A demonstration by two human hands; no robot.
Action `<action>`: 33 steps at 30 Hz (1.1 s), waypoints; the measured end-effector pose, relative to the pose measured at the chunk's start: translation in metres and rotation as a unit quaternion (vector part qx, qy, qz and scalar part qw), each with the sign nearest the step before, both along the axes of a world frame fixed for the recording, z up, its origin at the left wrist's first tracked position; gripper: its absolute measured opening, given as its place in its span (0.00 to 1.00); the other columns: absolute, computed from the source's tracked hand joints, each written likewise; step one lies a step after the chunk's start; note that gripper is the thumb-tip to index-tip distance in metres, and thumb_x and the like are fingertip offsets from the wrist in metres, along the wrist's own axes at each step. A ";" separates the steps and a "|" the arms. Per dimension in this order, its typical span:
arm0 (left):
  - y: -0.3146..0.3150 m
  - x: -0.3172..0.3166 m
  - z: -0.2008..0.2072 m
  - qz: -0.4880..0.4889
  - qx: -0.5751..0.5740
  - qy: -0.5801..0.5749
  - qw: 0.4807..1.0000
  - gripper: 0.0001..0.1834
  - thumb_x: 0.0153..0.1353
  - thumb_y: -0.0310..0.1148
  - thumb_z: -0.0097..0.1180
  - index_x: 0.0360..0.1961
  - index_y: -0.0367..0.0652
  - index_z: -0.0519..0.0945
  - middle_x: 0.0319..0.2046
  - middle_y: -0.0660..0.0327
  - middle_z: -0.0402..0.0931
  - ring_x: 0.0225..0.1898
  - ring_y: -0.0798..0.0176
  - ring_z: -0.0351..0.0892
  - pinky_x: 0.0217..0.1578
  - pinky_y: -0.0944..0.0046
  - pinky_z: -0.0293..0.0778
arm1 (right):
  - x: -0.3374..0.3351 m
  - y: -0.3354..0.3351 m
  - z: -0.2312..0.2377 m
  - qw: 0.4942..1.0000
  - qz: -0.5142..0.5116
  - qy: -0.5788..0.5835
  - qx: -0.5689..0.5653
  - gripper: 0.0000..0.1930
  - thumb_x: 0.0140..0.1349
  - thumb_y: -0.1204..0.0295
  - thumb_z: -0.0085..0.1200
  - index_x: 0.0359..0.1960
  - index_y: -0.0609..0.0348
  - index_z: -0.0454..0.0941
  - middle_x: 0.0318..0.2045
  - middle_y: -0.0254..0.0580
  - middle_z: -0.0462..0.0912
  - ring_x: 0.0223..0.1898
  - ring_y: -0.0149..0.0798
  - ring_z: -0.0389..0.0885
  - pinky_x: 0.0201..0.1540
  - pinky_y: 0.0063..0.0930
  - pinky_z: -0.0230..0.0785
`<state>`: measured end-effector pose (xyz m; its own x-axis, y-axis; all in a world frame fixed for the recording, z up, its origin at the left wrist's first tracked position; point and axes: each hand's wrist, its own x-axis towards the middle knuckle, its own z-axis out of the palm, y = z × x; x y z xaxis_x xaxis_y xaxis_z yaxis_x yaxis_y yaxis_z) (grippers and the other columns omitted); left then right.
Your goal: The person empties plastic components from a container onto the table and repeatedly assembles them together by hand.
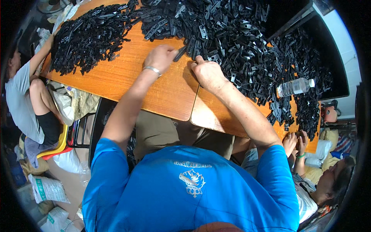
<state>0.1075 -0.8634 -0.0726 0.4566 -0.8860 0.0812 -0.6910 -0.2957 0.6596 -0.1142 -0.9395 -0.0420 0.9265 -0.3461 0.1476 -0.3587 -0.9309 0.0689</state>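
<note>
My left hand (160, 58), with a metal band at its wrist, is closed, and a slim black plastic part (180, 53) sticks out from its fingertips. Just to the right, my right hand (209, 74) is held low over the table at the near edge of the heap, its fingers curled in. Whatever those fingers may hold is hidden. Beyond both hands spreads a large heap of black plastic parts (232, 46), mostly long and narrow, some with shiny faces.
A second pile of black parts (92, 38) lies at the left of the wooden table (154, 96). A clear bottle (295, 87) rests on parts at the right. One person (27, 96) sits at the left, another (320, 181) at the right. White sacks (48, 189) stand on the floor.
</note>
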 end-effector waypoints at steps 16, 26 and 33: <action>0.059 -0.049 0.009 -0.043 -0.044 -0.030 0.998 0.12 0.64 0.28 0.67 0.48 0.44 0.85 0.39 0.53 0.83 0.41 0.48 0.84 0.43 0.51 0.81 | -0.024 0.055 -0.013 0.959 -0.091 -0.167 0.209 0.10 0.58 0.73 0.68 0.38 0.62 0.83 0.38 0.55 0.84 0.39 0.60 0.89 0.42 0.49 0.83; 0.065 -0.028 0.019 -0.178 -0.096 -0.264 0.943 0.19 0.62 0.23 0.63 0.54 0.50 0.86 0.59 0.59 0.77 0.60 0.48 0.77 0.58 0.48 0.78 | -0.018 0.041 -0.006 0.985 -0.116 0.007 0.128 0.13 0.57 0.69 0.72 0.41 0.60 0.86 0.41 0.52 0.86 0.42 0.56 0.90 0.45 0.48 0.83; 0.068 -0.016 0.026 -0.242 -0.040 -0.231 0.942 0.13 0.59 0.27 0.69 0.46 0.48 0.87 0.53 0.59 0.79 0.57 0.50 0.78 0.55 0.50 0.78 | -0.022 0.045 -0.007 0.976 -0.102 -0.105 0.163 0.14 0.55 0.70 0.74 0.43 0.58 0.89 0.42 0.49 0.86 0.43 0.55 0.89 0.47 0.47 0.83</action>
